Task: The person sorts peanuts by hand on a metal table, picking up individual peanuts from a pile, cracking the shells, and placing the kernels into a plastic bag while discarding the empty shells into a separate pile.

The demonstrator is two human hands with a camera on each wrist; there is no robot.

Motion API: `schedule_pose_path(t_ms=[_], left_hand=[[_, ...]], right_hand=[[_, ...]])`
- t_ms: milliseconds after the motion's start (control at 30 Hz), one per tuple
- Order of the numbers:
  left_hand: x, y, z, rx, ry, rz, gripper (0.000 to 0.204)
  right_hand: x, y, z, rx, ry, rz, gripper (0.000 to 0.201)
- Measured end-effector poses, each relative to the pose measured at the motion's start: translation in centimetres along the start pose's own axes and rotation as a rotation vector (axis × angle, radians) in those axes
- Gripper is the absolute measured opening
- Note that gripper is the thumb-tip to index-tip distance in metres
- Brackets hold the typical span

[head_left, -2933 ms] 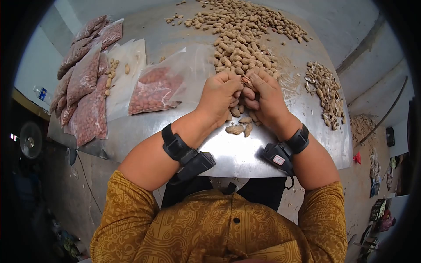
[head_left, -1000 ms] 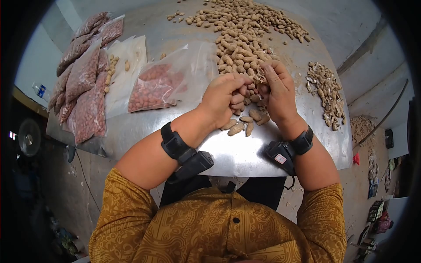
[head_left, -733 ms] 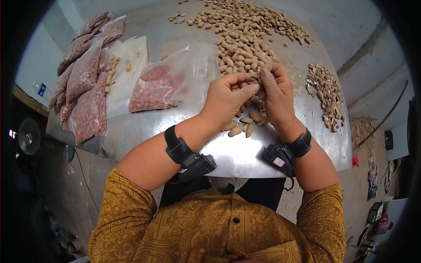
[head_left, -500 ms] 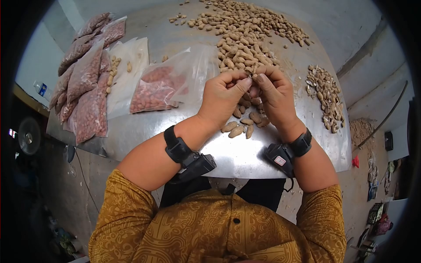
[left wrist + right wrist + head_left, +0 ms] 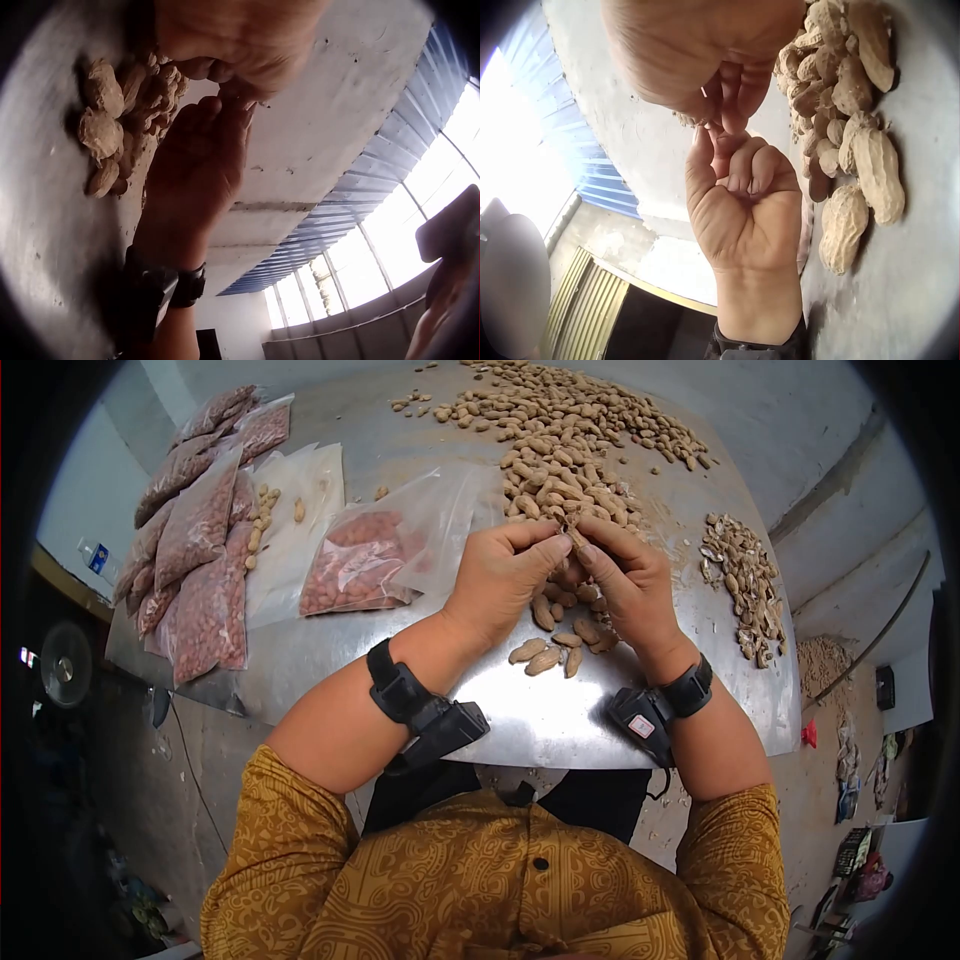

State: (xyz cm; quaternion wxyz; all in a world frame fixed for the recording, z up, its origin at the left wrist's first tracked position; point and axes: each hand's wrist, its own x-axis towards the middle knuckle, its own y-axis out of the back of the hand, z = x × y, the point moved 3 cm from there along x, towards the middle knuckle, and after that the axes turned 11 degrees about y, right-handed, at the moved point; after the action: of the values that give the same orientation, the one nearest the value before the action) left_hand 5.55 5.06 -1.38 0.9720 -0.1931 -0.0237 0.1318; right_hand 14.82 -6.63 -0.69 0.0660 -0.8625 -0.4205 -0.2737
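In the head view my left hand point(image 5: 505, 578) and right hand point(image 5: 632, 585) meet over the near end of a heap of unshelled peanuts point(image 5: 560, 465). Thumbs and forefingers of both pinch one small peanut point(image 5: 574, 537) between them. Only a bit of that peanut point(image 5: 684, 118) shows past the fingertips in the right wrist view; the rest is covered. The left hand's other fingers are curled in toward the palm. Just below the hands, several loose peanuts point(image 5: 544, 660) lie on the metal table point(image 5: 500, 705).
A plastic bag of red peanut kernels point(image 5: 350, 575) lies left of the hands, with filled bags point(image 5: 200, 525) stacked farther left. Some peanuts point(image 5: 262, 520) rest on a pale bag point(image 5: 295, 560). Empty shells point(image 5: 745, 580) are piled near the table's right edge.
At 2.9 s the hands held a cracked peanut with its reddish inside showing. They were apart about a second ago, then came together and now pinch a peanut between the fingertips.
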Motion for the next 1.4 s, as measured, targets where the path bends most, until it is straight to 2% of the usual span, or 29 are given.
schedule_pose_path(t_ms=[233,333,433,533,833,1133,1233,1333,1400], left_hand=[[-0.1,-0.1,0.6,0.107,-0.004,0.014,0.013],[0.2,0.2,0.2,0.156,-0.029,0.040,0.012],[0.5,0.4,-0.1,0.185,-0.030,0.077,0.010],[0.5,0.0,-0.1,0.116,0.003,0.096,0.008],[0.5,-0.4,-0.6,-0.133,0.150,0.141,0.009],[0.8,-0.5,-0.7,-0.179,0.197,0.169,0.015],[0.9,-0.4,-0.8,-0.196,0.207,0.147,0.015],[1.0,-0.2,-0.9,-0.208,0.204,0.124,0.015],[1.0,-0.1,-1.0,-0.233,0.198,0.093,0.014]], right_hand=[[0.1,-0.1,-0.4,-0.232,0.243,-0.056,0.027],[-0.1,-0.7,-0.9,-0.371,0.283,-0.079,0.027],[0.0,-1.3,-1.5,-0.521,0.485,-0.065,0.028],[0.0,-1.6,-1.5,-0.650,0.585,-0.059,0.031],[-0.2,-2.2,-1.5,-0.972,0.552,-0.138,0.044],[-0.2,-2.6,-2.0,-1.042,0.544,-0.184,0.054],[-0.1,-2.7,-2.0,-1.050,0.504,-0.181,0.054],[-0.2,-2.7,-2.1,-1.047,0.486,-0.181,0.049],[0.0,-2.4,-1.8,-0.985,0.514,-0.121,0.041]])
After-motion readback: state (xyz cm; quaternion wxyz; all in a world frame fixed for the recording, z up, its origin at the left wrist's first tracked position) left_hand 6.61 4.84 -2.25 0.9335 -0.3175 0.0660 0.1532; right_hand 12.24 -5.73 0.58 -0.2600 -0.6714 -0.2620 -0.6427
